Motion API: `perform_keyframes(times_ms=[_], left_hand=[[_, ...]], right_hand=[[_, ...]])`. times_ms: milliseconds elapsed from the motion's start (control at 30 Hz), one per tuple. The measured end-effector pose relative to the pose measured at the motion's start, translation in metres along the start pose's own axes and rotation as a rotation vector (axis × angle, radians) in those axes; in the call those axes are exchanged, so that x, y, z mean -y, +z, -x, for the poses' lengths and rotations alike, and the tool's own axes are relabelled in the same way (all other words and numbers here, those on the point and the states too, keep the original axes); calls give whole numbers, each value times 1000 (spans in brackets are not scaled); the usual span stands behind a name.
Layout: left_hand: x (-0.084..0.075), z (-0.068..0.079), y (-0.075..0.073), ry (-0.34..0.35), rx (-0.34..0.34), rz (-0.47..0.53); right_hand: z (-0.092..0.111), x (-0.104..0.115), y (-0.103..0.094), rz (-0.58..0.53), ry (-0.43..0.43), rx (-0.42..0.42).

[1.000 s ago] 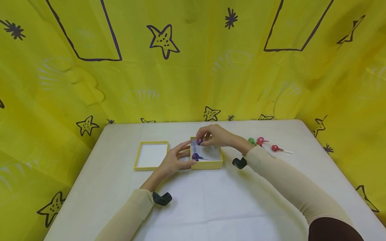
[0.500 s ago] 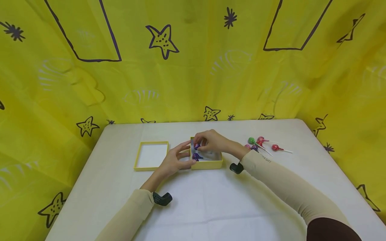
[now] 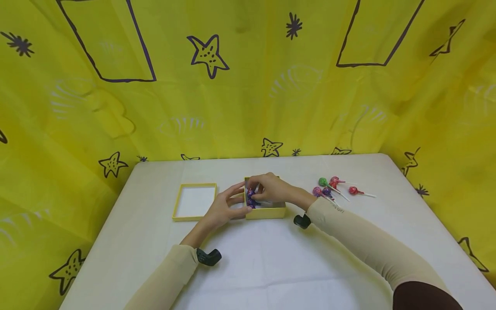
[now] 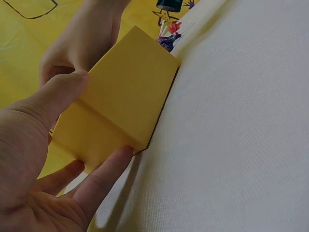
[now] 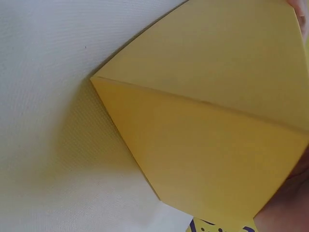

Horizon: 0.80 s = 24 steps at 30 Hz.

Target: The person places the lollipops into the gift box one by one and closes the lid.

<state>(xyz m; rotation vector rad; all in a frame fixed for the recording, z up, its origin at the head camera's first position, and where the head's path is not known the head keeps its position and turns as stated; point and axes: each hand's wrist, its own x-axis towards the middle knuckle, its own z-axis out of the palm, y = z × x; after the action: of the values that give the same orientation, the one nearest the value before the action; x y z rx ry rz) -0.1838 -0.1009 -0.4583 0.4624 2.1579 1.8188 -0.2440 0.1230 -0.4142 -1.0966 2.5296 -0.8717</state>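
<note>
A small yellow box (image 3: 267,213) without its lid stands on the white-covered table. My left hand (image 3: 222,209) rests against its left side. In the left wrist view that hand's thumb touches the upper edge and its extended fingers touch the wall. Inside the box, my right hand (image 3: 272,188) pinches a purple lollipop (image 3: 250,192) near the left wall. More purple lollipop wrapping (image 3: 252,204) shows just below it, partly hidden by the fingers. The right wrist view is mostly filled by the outer walls of the box (image 5: 203,121), which hide the right fingertips.
A yellow-rimmed lid (image 3: 194,202) lies left of the box, its white inside facing up. To the right are several loose lollipops, among them a green one (image 3: 323,182), a pink one (image 3: 317,191) and a red one (image 3: 353,190). A yellow curtain (image 3: 240,107) hangs behind the table.
My right hand has moved down and slightly toward me inside the box, bringing its lollipop close to the others there. The left hand has stayed at the box's side.
</note>
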Motion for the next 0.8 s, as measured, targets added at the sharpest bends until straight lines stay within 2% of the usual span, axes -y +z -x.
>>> perform_keyframes(times_ms=[333, 800], left_hand=[[0, 1, 1, -27, -14, 7], [-1, 0, 1, -20, -8, 6]], right_hand=[[-4, -1, 4, 17, 43, 7], [-7, 0, 3, 33, 42, 38]])
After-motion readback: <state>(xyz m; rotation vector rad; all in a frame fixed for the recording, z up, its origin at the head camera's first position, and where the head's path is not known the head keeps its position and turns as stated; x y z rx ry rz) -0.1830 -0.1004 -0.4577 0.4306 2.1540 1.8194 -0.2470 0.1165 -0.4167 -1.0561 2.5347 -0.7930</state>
